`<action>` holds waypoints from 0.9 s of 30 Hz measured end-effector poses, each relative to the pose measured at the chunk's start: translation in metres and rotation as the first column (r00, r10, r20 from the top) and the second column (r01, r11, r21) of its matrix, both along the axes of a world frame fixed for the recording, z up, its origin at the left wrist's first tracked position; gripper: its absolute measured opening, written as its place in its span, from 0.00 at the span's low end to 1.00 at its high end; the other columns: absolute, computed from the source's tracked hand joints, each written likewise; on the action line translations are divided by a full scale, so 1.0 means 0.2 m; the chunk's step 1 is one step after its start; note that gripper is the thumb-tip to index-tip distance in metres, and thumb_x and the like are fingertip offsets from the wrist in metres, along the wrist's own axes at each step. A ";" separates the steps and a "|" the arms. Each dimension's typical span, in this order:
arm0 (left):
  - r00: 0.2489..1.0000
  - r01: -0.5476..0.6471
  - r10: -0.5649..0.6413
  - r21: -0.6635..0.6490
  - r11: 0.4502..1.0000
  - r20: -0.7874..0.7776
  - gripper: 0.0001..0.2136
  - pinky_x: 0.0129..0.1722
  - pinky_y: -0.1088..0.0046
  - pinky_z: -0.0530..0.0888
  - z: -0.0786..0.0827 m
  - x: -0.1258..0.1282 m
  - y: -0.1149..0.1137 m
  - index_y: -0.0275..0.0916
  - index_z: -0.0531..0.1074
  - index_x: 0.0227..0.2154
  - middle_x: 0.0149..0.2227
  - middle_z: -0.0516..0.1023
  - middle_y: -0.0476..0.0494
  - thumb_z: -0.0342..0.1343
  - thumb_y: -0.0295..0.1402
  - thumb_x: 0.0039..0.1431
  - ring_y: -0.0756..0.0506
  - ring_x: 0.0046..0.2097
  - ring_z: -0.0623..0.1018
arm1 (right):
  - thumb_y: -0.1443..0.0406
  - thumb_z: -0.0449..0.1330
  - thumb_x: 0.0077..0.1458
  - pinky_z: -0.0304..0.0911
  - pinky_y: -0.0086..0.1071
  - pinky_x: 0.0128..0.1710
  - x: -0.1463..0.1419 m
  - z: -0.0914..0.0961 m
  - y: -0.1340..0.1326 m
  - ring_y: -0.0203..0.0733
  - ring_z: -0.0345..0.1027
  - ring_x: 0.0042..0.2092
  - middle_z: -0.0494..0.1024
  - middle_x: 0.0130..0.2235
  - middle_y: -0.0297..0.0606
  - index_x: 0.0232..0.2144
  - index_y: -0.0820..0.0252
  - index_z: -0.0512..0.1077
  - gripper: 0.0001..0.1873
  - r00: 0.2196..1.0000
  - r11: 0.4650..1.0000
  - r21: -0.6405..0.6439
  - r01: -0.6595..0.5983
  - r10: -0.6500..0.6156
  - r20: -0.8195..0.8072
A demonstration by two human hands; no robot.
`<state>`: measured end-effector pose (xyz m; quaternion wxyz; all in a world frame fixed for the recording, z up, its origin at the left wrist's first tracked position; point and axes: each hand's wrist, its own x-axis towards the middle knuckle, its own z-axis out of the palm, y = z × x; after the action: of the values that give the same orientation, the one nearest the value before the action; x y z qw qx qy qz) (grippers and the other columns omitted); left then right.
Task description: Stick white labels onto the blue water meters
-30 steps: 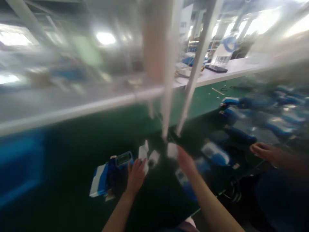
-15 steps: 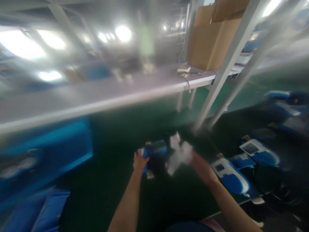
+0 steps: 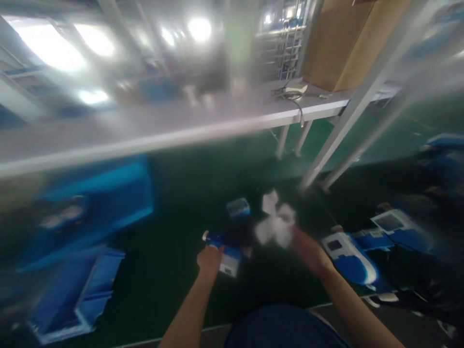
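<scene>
The picture is smeared by motion. My left hand (image 3: 209, 258) is closed round a blue and white device (image 3: 227, 246) lying on the dark green table (image 3: 174, 285). A small clear-topped blue part (image 3: 238, 207) sits just behind it. My right hand (image 3: 308, 251) is closed on white crumpled paper or cloth (image 3: 276, 223), held a little above the table to the right of the device.
Two more blue and white devices (image 3: 350, 258) (image 3: 398, 227) lie at the right. A blue bin (image 3: 97, 203) and blue trays (image 3: 76, 295) stand at the left. A white shelf (image 3: 181, 133) on slanted metal legs (image 3: 340, 130) runs across behind, with a cardboard box (image 3: 344, 43) on it.
The view has swung left. My left hand has drawn the blue and white device nearer to me. My right hand still holds the white material beside it.
</scene>
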<state>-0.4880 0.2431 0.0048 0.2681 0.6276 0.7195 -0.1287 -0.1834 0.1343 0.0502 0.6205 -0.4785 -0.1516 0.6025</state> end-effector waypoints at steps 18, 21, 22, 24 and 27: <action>0.866 0.426 -0.446 0.132 0.895 0.227 0.41 0.51 0.52 0.55 -0.15 0.27 -0.17 0.44 0.60 0.51 0.51 0.61 0.35 0.64 0.37 0.25 0.32 0.53 0.58 | 0.56 0.62 0.37 0.47 0.52 0.54 0.07 -0.03 -0.07 0.53 0.61 0.50 0.71 0.46 0.44 0.38 0.57 0.71 0.22 0.997 0.997 -0.011 -0.076 0.076 0.011; 0.859 0.396 -0.414 0.122 0.910 0.301 0.38 0.50 0.55 0.59 -0.13 0.28 -0.15 0.49 0.65 0.47 0.49 0.65 0.40 0.65 0.35 0.23 0.34 0.51 0.62 | 0.56 0.63 0.37 0.47 0.52 0.54 0.06 -0.03 -0.08 0.53 0.61 0.49 0.71 0.45 0.44 0.37 0.57 0.72 0.22 0.997 0.997 -0.008 -0.078 0.078 0.008; 0.860 0.368 -0.387 0.120 0.922 0.332 0.36 0.50 0.56 0.60 -0.12 0.27 -0.14 0.49 0.66 0.45 0.48 0.67 0.42 0.65 0.36 0.23 0.34 0.51 0.63 | 0.56 0.63 0.36 0.48 0.52 0.53 0.06 -0.04 -0.08 0.53 0.61 0.49 0.71 0.45 0.44 0.37 0.57 0.72 0.22 0.997 0.997 -0.008 -0.082 0.082 -0.001; 0.865 0.283 -0.305 0.115 0.952 0.398 0.33 0.49 0.59 0.62 -0.12 0.25 -0.11 0.46 0.68 0.44 0.47 0.68 0.42 0.65 0.38 0.26 0.36 0.49 0.65 | 0.56 0.63 0.36 0.49 0.52 0.53 0.06 -0.07 -0.08 0.53 0.61 0.49 0.71 0.46 0.45 0.38 0.58 0.71 0.23 0.995 0.995 -0.009 -0.103 0.103 -0.012; 0.851 0.124 -0.153 0.091 0.988 0.502 0.28 0.46 0.63 0.66 -0.12 0.20 -0.08 0.38 0.67 0.45 0.45 0.71 0.38 0.60 0.41 0.37 0.39 0.45 0.70 | 0.54 0.61 0.38 0.50 0.53 0.52 0.08 -0.17 -0.08 0.53 0.61 0.50 0.70 0.46 0.44 0.39 0.58 0.70 0.24 0.980 0.988 -0.064 -0.143 0.151 0.131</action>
<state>-0.4478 0.2277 -0.0188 0.4205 0.6967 0.5797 0.0420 -0.1676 0.1192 0.0161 0.5494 -0.5223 -0.2119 0.6167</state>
